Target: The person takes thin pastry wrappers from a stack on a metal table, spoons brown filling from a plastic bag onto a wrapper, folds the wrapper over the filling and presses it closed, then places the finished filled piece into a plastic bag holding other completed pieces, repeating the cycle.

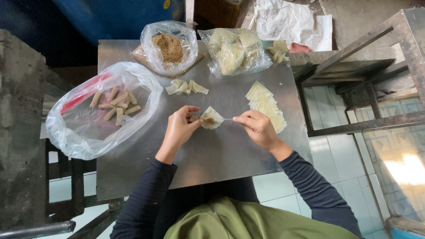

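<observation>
left hand (179,128), right hand (256,128), wrapper (212,117), clear bags (102,110)

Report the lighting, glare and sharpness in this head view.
Head view: soft daylight; dull sheen on the steel table, bright sun patch on the floor tiles; left hand, right hand and wrapper sharp; upper left corner dark; edges bent by the wide lens.
</observation>
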Tool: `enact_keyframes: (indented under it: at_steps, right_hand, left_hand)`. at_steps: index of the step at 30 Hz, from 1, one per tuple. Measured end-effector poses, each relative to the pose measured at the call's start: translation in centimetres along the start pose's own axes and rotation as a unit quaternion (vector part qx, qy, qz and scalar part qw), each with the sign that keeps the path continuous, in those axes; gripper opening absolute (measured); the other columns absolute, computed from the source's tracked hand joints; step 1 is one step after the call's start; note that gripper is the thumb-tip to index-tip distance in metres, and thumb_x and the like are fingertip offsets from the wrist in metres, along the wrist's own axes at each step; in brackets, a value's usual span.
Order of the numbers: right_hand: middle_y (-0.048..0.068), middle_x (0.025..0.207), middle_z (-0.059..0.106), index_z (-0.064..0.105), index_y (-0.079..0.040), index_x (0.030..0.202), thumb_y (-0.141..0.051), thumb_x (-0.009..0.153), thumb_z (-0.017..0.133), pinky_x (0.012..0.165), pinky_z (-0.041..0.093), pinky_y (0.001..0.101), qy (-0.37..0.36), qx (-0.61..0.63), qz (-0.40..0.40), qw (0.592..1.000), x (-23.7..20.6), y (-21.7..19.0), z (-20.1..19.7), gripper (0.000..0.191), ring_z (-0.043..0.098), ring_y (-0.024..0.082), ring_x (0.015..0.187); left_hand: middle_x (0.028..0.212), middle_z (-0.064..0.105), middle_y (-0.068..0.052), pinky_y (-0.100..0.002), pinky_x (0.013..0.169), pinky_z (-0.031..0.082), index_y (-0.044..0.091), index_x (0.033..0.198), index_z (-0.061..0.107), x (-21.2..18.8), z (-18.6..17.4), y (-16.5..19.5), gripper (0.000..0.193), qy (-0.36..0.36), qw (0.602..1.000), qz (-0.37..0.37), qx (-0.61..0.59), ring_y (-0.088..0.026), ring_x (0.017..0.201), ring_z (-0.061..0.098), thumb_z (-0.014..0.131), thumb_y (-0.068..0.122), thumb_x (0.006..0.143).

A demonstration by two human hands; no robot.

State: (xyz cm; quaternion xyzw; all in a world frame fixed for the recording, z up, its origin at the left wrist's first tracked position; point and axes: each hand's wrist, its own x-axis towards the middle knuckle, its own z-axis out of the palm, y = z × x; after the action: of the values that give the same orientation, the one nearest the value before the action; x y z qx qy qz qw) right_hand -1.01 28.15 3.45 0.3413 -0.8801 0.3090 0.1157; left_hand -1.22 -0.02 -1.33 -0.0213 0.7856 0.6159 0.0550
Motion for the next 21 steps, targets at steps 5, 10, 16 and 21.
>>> enact_keyframes:
  at_steps: [5,10,16,21]
  right_hand:
    - [0.007,0.103,0.070,0.074,-0.006,0.117,0.005,0.085,0.072,0.076,0.057,0.0337,0.001,-0.093,-0.124,0.988,-0.3,-0.7,-0.9,0.034,0.069,0.023,0.092]
    - [0.009,0.110,0.069,0.072,-0.005,0.120,-0.001,0.081,0.070,0.082,0.059,0.0372,-0.002,-0.212,-0.209,0.955,-1.3,-0.6,-1.8,0.040,0.068,0.025,0.096]
    - [0.009,0.105,0.069,0.073,-0.003,0.120,0.007,0.079,0.068,0.079,0.058,0.0367,0.035,-0.183,-0.166,0.968,-1.3,-0.9,-2.6,0.042,0.069,0.027,0.093]
    - [0.011,0.097,0.069,0.070,0.000,0.107,0.008,0.096,0.072,0.073,0.055,0.0307,0.210,-0.011,-0.027,0.977,5.2,-1.5,0.3,0.014,0.069,0.023,0.083]
  left_hand:
    - [0.096,0.080,-0.011,-0.029,0.075,0.058,0.001,0.120,0.069,0.0,-0.2,0.2,0.043,-0.002,1.000,0.001,-0.001,-0.013,0.082,0.074,0.079,0.013,0.080]
    - [0.098,0.079,-0.011,-0.029,0.075,0.058,0.002,0.122,0.069,0.0,-0.2,0.6,0.044,-0.004,1.000,-0.012,-0.001,-0.013,0.082,0.074,0.079,0.014,0.080]
    - [0.101,0.079,-0.012,-0.030,0.075,0.058,0.002,0.123,0.068,-0.2,-0.2,0.7,0.044,-0.002,1.000,-0.011,0.011,-0.016,0.082,0.073,0.078,0.015,0.083]
    - [0.101,0.079,-0.012,-0.030,0.077,0.061,0.000,0.127,0.064,-0.1,0.1,0.2,0.037,-0.006,0.995,-0.034,-0.097,-0.016,0.085,0.077,0.058,0.010,0.092]
